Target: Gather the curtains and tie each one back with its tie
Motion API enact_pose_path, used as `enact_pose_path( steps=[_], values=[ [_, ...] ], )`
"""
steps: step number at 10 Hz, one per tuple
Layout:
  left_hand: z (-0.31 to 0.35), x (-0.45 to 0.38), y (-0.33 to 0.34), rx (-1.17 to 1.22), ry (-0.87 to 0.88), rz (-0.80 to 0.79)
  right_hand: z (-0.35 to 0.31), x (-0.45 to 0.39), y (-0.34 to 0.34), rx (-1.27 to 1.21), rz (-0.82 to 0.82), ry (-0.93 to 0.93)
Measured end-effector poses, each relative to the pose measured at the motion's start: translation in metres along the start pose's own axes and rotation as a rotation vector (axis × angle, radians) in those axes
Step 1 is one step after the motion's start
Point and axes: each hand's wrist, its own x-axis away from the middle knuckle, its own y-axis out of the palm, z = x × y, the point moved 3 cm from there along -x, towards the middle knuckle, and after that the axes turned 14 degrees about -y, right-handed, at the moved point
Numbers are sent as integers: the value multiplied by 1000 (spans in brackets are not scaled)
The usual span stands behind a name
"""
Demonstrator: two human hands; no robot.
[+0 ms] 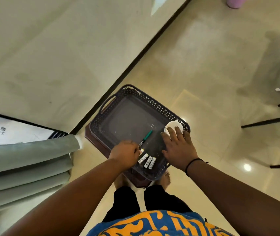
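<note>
Grey-green curtain [25, 160] gathered in thick folds at the left edge of view, beside a window, well apart from both hands. No tie visible. Left hand [124, 153] over the near left part of a dark perforated basket [154, 101], fingers curled, pinching a small white battery [141, 151] at its tip. Right hand [178, 147] spread flat, fingers straight, resting on a white round lid [172, 126] at the basket's right rim. Three more batteries [147, 161] lying side by side near the near edge; a green marker [146, 137] just beyond them. Basket set on a brown stool [91, 135] standing on a glossy tile floor [212, 65].
</note>
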Motion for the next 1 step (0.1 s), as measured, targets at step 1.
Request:
enact_pose_path(
  steps=[1],
  values=[
    [-2,12,-3,-34,-65,51,-3,-3,-1,-6,-38,-83]
  ],
)
